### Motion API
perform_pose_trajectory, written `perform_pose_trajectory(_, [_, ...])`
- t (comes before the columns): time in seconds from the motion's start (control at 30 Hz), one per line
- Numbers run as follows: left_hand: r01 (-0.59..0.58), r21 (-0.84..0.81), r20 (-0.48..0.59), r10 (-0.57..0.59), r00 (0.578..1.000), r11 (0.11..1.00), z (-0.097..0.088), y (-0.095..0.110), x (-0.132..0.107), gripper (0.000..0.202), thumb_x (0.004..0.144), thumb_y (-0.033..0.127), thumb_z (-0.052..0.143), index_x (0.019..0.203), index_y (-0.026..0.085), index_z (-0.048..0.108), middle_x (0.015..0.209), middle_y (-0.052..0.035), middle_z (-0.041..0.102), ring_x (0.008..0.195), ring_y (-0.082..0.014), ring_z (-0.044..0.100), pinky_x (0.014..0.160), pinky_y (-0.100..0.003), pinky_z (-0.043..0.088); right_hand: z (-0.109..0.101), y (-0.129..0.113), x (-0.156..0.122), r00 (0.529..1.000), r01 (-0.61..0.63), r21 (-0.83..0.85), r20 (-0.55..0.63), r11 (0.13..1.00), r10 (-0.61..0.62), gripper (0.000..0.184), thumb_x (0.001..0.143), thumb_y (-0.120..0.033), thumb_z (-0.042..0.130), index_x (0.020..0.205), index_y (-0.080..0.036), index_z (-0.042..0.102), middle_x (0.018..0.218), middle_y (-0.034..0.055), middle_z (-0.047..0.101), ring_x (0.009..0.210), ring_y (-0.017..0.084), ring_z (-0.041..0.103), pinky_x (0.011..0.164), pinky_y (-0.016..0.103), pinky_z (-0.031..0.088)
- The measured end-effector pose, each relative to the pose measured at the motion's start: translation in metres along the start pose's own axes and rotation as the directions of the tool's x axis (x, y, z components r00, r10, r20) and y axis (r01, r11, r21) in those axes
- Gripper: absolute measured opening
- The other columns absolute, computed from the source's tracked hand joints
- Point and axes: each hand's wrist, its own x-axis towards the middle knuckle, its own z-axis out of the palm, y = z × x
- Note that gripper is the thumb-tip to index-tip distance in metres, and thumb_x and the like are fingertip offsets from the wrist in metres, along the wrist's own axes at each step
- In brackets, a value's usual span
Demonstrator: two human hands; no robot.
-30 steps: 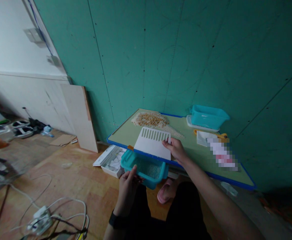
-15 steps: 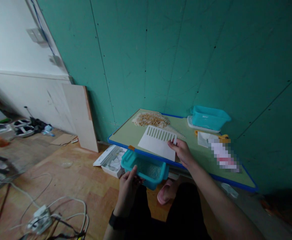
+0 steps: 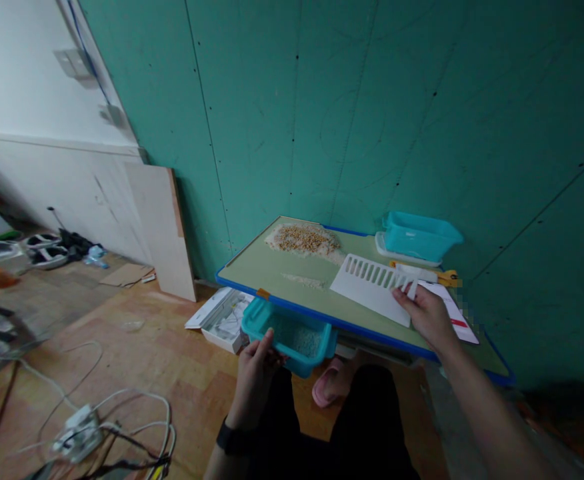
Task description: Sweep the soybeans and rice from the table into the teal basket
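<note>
The left hand [image 3: 257, 357] grips the near side of a blue tub [image 3: 299, 337], thumb over the rim; its other fingers are mostly hidden against the tub. The right hand [image 3: 425, 313] pinches the right end of a white slotted plate [image 3: 369, 290], thumb on top and fingers largely out of sight beneath. The plate is over the table [image 3: 252, 267], its long axis running left to right with the right end nearer the person; the slotted edge faces the wall [image 3: 362, 120], the plain edge the person. Whether its underside touches the tabletop cannot be told. The tub sits below the table's near edge, lengthwise along it, its pale contents too dim to identify. Beyond lies a pile of yellow kernels and pale grains [image 3: 305, 240]. At right, the hand partly covers a white flat object [image 3: 455, 310], and a yellow tool [image 3: 449, 277] is only partly visible.
</note>
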Motion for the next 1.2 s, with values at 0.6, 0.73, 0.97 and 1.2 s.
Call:
perform_pose_trajectory(0.6, [0.01,-0.043,0.017,-0.009,1.0,0.999,-0.005,-0.002,0.008,0.047,0.058,0.054,0.091,0.05,0.02,0.06,0.046,-0.0027,0.064,0.042,-0.0164,0.062,0.045,-0.026,0.048,0.108,-0.031,0.038,0.982,-0.024,0.136,0.188,0.99,-0.002,0.035,0.073,-0.054,0.064,0.081,-0.02,0.067,0.079,0.0068,0.072,0.075,0.024,0.061,0.064,0.032,0.044])
perform_pose_trajectory(0.73, [0.016,-0.054,0.031,-0.015,0.999,0.998,-0.006,-0.002,0.008,0.048,0.056,0.054,0.092,0.049,0.02,0.06,0.045,-0.0024,0.064,0.041,-0.0157,0.061,0.044,-0.025,0.048,0.116,-0.039,0.033,0.962,-0.086,0.193,0.273,0.977,0.03,0.035,0.072,-0.056,0.067,0.076,-0.021,0.064,0.072,0.0037,0.067,0.069,0.021,0.057,0.06,0.03,0.042])
perform_pose_trajectory(0.97, [-0.017,-0.042,0.016,0.018,1.0,0.999,-0.008,0.0,0.008,0.048,0.058,0.055,0.091,0.05,0.021,0.058,0.045,-0.0029,0.063,0.042,-0.0159,0.061,0.045,-0.025,0.05,0.132,-0.046,0.035,0.963,-0.144,0.267,0.261,0.953,0.072,0.038,0.069,-0.057,0.068,0.075,-0.02,0.061,0.072,0.003,0.065,0.067,0.019,0.055,0.06,0.029,0.041])
perform_pose_trajectory(1.2, [0.02,-0.024,0.026,-0.019,0.999,1.0,-0.012,0.005,0.008,0.051,0.057,0.057,0.091,0.052,0.019,0.057,0.049,-0.0045,0.067,0.043,-0.0162,0.063,0.047,-0.025,0.05,0.14,-0.054,0.023,0.944,-0.169,0.244,0.317,0.955,0.086,0.039,0.068,-0.058,0.067,0.067,-0.02,0.059,0.062,0.0007,0.059,0.06,0.017,0.05,0.054,0.027,0.034])
